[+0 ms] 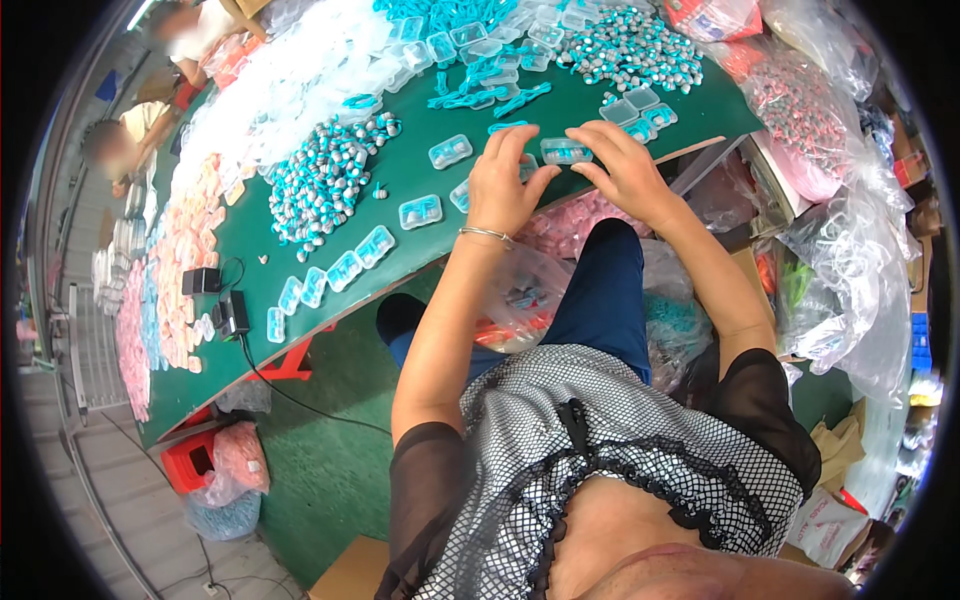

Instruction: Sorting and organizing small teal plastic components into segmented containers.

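Note:
A small clear plastic case (566,151) with blue and whitish pieces inside is between my two hands, above the green table. My right hand (630,178) has its fingers and thumb closed around the right end of the case. On the other side my left hand (503,188) is curved, its thumb and fingers apart, with a gap to the case. Another filled case (527,167) shows partly behind the left thumb, and a blue cord loop (508,127) lies beyond those fingertips. Farther left on the table are more filled cases (420,211), one of them partly hidden by my left hand.
Heaps of small grey-and-blue pieces (325,180) lie at left and far right (630,50). Beyond are blue cords (450,15) and stacked clear cases (330,50). A black device (231,314) with a cable stands near the left edge. Plastic bags (850,270) crowd the right side.

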A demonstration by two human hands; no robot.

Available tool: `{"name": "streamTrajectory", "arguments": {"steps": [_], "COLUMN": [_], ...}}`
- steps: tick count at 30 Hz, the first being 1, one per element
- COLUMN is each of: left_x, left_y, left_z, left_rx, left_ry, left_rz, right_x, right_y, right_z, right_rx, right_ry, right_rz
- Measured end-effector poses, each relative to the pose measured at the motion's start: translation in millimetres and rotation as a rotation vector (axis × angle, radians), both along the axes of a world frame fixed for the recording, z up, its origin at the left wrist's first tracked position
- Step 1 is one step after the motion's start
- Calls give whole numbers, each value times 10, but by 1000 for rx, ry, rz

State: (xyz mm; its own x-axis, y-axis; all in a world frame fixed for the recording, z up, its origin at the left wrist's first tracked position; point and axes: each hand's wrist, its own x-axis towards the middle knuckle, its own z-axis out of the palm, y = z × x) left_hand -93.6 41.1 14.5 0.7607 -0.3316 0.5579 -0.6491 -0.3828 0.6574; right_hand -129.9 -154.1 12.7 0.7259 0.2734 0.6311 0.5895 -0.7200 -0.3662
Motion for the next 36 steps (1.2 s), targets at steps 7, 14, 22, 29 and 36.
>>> {"name": "streamTrajectory", "arguments": {"steps": [7,14,22,29,36], "left_x": [78,42,151,95,126], "left_y": [-10,-47,-54,-60,-77], "left_z": [-63,-85,-215,-130,-215], "left_rx": [107,23,240,451,441], "left_ry": [-237,-155,-362,-341,-351], "left_rz": [-132,-181,4,87,79], "right_x": [-18,-50,128,122,110], "right_y": [-20,-63,-102,-323,-248], "right_z": [46,42,-165,-202,-125], "right_rx": [1,-19,67,-24,-140], "right_ry": [6,-3,118,49,104], "right_rz": [57,60,21,-57,55]}}
